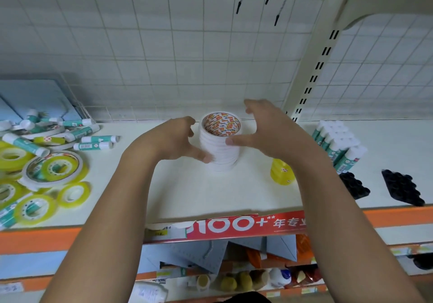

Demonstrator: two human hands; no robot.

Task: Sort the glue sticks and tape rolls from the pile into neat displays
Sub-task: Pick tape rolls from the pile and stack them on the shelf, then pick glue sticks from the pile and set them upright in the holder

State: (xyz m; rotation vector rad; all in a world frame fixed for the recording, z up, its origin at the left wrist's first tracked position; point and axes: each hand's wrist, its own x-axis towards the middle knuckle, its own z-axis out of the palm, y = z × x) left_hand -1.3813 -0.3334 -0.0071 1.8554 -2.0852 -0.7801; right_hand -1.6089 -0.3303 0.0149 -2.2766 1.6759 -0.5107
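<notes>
Fingers of the left hand curled round the stack of tape rolls, thumb pressing low. The right hand was spread wide, only its thumb touching. The stack stood mid-shelf, slightly crooked. Squaring it seemed the step in hand; next would be fetching another roll from the pile at left.

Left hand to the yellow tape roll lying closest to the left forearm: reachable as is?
Likely yes. The left hand grips the white tape stack, so it must let go first; only bare shelf lies between it and the yellow tape roll.
</notes>
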